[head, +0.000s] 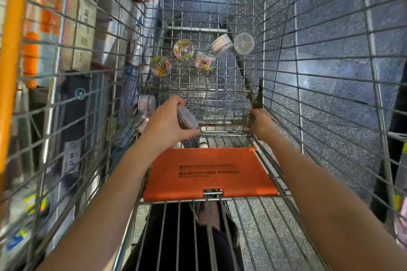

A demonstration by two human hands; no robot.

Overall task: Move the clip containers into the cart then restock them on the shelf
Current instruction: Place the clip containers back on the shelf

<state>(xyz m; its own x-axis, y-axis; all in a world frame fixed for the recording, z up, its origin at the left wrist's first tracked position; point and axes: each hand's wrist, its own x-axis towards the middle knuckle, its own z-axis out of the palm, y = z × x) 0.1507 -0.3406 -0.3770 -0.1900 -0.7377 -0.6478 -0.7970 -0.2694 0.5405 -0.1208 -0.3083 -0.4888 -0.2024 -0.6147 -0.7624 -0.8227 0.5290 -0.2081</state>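
Left hand (164, 121) is pinching a clip container (187, 116) lid-up over the cart (220, 86) basket's near end, fingers clamped round it. Right hand (261, 122) is curling its fingers on something small at the near right corner (can't tell what), and the other containers (184, 49) are lying farther ahead.

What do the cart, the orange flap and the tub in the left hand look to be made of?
Cart: bare metal wire, silvery and shiny, going by the thin welded grid and its glints. Flap: probably matte moulded plastic, flat orange with text printed or pressed in. Tub, gripped by the left hand: likely clear glossy plastic; contents show dimly through the wall.
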